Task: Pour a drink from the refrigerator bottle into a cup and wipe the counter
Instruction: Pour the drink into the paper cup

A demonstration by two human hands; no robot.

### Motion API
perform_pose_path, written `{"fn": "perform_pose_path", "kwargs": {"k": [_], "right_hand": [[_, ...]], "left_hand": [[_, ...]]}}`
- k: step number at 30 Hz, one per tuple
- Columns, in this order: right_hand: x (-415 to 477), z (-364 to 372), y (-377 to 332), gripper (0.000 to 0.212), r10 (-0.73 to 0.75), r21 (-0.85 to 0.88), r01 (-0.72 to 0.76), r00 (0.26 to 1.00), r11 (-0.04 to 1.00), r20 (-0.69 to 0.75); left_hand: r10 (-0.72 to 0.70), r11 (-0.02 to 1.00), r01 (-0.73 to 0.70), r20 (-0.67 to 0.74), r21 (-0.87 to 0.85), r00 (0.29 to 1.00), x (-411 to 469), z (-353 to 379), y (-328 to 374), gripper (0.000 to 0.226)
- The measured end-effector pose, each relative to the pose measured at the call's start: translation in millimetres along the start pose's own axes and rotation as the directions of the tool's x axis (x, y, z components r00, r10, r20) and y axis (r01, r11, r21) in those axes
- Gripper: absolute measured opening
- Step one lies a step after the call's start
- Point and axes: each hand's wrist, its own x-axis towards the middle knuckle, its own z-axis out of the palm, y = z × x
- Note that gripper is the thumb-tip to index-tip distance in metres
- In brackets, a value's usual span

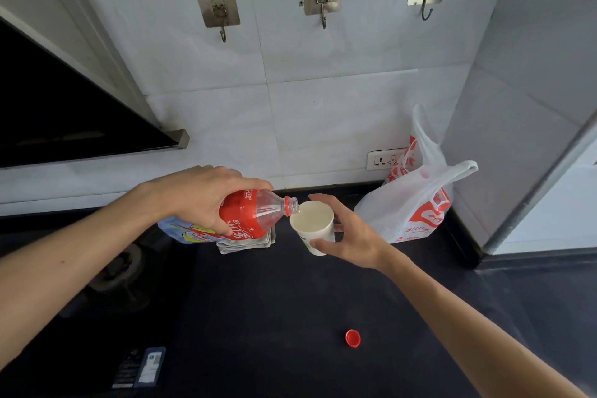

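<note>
Pouring at the far side of the dark counter [274, 317].
Left of a plastic bag [416, 203], the left hand [200, 197] gripped the bottle [255, 216] tipped sideways, mouth at the rim, to pour. The right hand [352, 236] curled round the cup [313, 223], steadying it. A folded cloth [245, 244] waited beneath the bottle, and the red cap [352, 338] lay nearer.

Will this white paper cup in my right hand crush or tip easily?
Probably light and soft: the cup looks like thin paper, so a hard grip could dent it. Its base is narrower than its rim, so a nudge may tip it.
</note>
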Motion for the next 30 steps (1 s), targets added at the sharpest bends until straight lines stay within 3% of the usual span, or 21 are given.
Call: {"fn": "perform_pose_path", "kwargs": {"k": [12,24,30], "right_hand": [[4,6,9,0.077,0.029,-0.007,-0.029,0.999,1.0,0.03],[3,12,16,0.076,0.048,0.027,-0.048,0.998,0.998,0.031],[2,1,4,0.07,0.066,0.187,-0.052,0.996,0.981,-0.068]], "left_hand": [[-0.006,0.998,0.002,0.06,0.067,0.998,5,-4,-6,0.096],[0.001,1.0,-0.002,0.048,0.028,0.999,6,-1,-11,0.094],[-0.036,0.993,0.034,-0.014,-0.11,0.999,2,20,-15,0.094]]}}
